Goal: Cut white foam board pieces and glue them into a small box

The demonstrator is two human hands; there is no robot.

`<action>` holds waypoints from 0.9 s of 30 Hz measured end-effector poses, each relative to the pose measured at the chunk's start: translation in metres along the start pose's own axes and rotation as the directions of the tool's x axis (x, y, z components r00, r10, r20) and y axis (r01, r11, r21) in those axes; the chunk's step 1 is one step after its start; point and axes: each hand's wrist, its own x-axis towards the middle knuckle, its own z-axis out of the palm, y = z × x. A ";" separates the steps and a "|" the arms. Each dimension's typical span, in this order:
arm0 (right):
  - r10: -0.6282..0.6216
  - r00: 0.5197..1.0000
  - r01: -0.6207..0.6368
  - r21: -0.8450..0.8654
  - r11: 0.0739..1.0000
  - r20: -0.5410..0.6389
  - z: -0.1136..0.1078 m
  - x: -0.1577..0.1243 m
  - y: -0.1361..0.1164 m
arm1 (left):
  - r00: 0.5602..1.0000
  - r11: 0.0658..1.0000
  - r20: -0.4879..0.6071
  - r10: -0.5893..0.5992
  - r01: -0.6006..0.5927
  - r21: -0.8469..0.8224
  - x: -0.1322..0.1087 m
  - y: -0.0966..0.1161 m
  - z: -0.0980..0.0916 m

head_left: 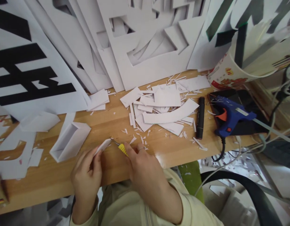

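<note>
Near the table's front edge, my left hand (87, 171) pinches a small white foam board strip (103, 146) between thumb and fingers, tilted up to the right. My right hand (145, 164) grips a craft knife (122, 148) with a yellow handle. Its thin metal blade points left and reaches the far end of the strip; whether it is cutting in, I cannot tell. Just left of my left hand, a folded, open-sided white box shape (71, 141) rests on the wood. Small white shavings lie around the blade.
A heap of white offcuts (162, 110) spreads beyond my hands. To its right are a black marker (200, 117), a blue glue gun (234, 114) on a dark tablet-like slab, trailing cables and a paper bucket (241, 69). Cut-out white boards (156, 70) lean along the back.
</note>
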 end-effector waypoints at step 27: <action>0.233 0.897 0.257 0.871 0.418 -0.377 0.060 -0.028 0.041 | 0.875 0.843 -0.337 -0.346 0.132 -0.521 0.041 -0.010 -0.082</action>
